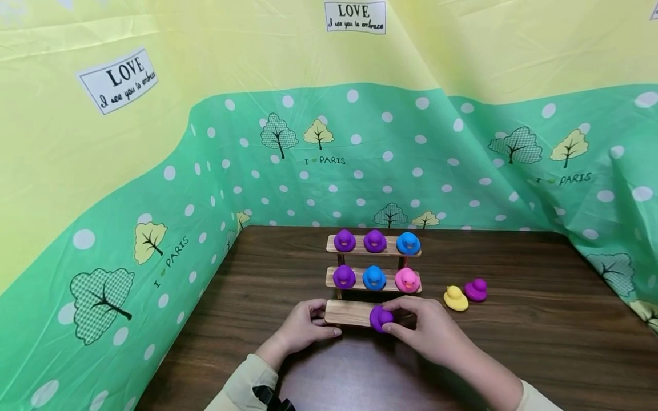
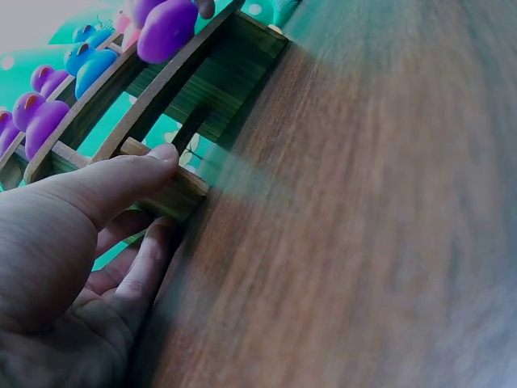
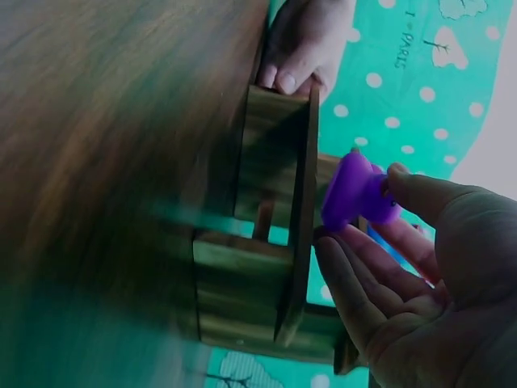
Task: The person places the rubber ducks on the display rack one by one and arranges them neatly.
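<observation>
Head view, lower centre: right hand [image 1: 430, 328], fingers pinching a round purple rubbery duck [image 1: 381, 318], likely light, squeezable, best held mid-body; left hand [image 1: 300, 328] grips a tiered wooden rack [image 1: 346, 312].

Setting: cloth-walled tabletop booth; home, studio or other room beyond, cannot be told. Cloth [image 1: 360, 137]: creased, yellow over white-dotted green, printed trees [image 1: 279, 135] and LOVE panels [image 1: 355, 17]. Worktop [image 1: 560, 348]: dark wood-grain; cloth along far, left and right edges, turning at both far corners.

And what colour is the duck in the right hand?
The duck in the right hand is purple; the head view shows it best.
</observation>
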The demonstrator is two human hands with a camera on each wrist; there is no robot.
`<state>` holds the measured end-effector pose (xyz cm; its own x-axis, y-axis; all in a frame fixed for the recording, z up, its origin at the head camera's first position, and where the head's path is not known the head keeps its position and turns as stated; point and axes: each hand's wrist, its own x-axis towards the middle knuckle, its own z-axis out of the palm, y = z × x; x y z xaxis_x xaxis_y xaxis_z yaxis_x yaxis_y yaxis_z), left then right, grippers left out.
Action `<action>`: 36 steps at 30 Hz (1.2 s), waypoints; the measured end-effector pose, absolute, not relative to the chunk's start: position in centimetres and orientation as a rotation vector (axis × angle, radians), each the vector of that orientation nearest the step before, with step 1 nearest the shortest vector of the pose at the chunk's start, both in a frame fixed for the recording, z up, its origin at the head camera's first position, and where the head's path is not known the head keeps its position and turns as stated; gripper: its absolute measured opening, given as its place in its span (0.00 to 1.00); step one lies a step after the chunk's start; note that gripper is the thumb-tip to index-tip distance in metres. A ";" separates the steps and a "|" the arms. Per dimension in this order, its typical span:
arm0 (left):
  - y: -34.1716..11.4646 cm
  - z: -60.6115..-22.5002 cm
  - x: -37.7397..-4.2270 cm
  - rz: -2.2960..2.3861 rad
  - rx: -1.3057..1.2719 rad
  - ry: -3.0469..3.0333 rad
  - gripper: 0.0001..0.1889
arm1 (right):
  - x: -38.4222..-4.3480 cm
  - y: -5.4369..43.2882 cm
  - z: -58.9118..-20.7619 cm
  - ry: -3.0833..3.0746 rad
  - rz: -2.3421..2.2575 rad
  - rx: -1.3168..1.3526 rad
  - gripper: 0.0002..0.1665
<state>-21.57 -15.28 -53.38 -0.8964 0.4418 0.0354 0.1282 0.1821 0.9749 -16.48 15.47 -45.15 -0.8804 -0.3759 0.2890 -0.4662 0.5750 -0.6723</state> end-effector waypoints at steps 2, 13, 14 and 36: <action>-15.3 -53.4 -21.6 1.783 0.544 2.197 0.25 | -16.6 14.9 -45.2 -2.683 1.159 0.730 0.15; -15.2 -53.2 -21.5 1.807 0.556 2.163 0.25 | -17.0 12.5 -45.7 -2.622 1.031 0.773 0.16; -15.2 -53.2 -21.5 1.810 0.557 2.162 0.25 | -17.0 12.4 -45.7 -2.617 1.028 0.778 0.16; -15.3 -53.4 -21.6 1.824 0.568 2.150 0.25 | -17.7 8.8 -45.7 -2.610 0.890 0.715 0.16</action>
<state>-21.63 -15.32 -53.40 -0.8882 0.4567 0.0501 0.1238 0.1329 0.9834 -17.67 8.79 -45.74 -0.8340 -0.3601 0.4180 -0.5404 0.6858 -0.4875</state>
